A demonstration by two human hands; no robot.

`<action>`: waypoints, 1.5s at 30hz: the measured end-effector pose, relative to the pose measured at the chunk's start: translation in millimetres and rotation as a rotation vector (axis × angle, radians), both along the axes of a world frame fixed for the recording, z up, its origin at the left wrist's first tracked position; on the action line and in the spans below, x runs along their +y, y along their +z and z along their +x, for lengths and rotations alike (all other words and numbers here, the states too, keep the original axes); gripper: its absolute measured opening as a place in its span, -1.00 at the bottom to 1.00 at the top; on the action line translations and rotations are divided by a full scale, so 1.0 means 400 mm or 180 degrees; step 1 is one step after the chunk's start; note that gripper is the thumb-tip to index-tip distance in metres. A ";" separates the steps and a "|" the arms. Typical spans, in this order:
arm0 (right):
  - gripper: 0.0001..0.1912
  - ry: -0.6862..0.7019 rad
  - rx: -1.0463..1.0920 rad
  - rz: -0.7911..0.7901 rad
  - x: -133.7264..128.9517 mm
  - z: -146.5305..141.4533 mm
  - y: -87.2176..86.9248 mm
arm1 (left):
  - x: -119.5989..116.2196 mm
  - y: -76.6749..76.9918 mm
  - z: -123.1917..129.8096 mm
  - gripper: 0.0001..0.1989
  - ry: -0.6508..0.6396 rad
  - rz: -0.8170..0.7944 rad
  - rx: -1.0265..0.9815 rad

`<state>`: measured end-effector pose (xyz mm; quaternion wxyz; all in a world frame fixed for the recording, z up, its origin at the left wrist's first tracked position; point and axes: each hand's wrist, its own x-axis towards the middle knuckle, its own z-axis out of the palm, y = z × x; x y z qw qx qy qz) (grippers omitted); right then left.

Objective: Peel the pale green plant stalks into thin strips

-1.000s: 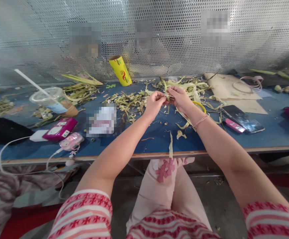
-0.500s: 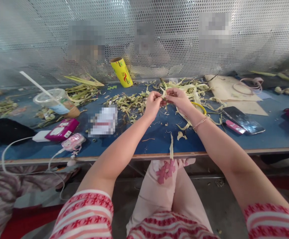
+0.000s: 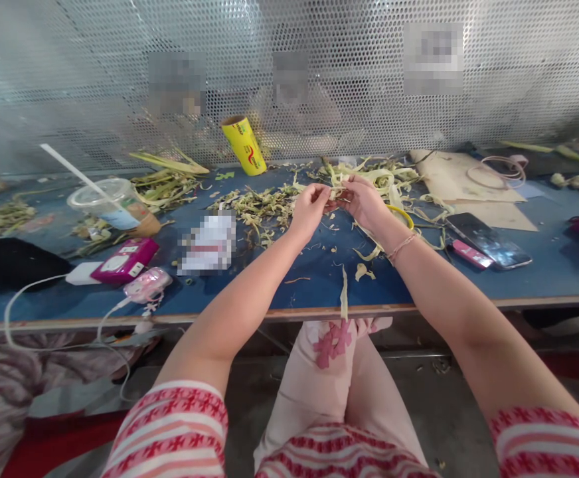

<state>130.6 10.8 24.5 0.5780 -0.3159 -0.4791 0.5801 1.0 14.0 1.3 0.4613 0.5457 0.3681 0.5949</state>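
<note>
My left hand [image 3: 309,211] and my right hand [image 3: 363,202] meet over the blue table, fingers pinched close together. Between their fingertips is a small pale plant piece [image 3: 336,188]; its exact kind is too small to make out. Just beyond my right hand lies a heap of long pale yellow-green plant strips [image 3: 386,176]. Left of my left hand spreads a pile of short greenish plant bits [image 3: 264,206]. A yellow band [image 3: 402,214] shows beside my right wrist. One single pale strip [image 3: 344,292] hangs over the front edge below my hands.
A yellow cardboard tube [image 3: 244,146] leans by the perforated metal wall [image 3: 369,53]. Leftward are a plastic drink cup [image 3: 120,206], a purple power bank [image 3: 126,260] with cables and a pink case [image 3: 146,284]. Phones [image 3: 491,242] and brown paper [image 3: 461,176] lie to the right.
My right hand's fingers have shifted slightly around the pale plant piece. My left hand stays almost in place, and the things on the table have not moved.
</note>
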 end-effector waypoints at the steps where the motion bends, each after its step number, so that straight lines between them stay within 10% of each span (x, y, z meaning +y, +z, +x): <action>1: -0.80 -0.0012 0.0003 -0.0015 0.003 0.001 -0.001 | 0.001 -0.002 -0.001 -0.84 -0.0032 0.0052 0.0038; 21: -0.71 -0.0344 -0.0788 0.1072 0.015 -0.011 -0.026 | -0.004 0.014 -0.008 -0.79 0.0258 -0.0106 -0.0769; 45: -0.86 -0.0227 -0.0470 0.0827 0.003 -0.003 -0.009 | -0.029 0.038 -0.016 -0.90 -0.0464 -0.0120 -0.0668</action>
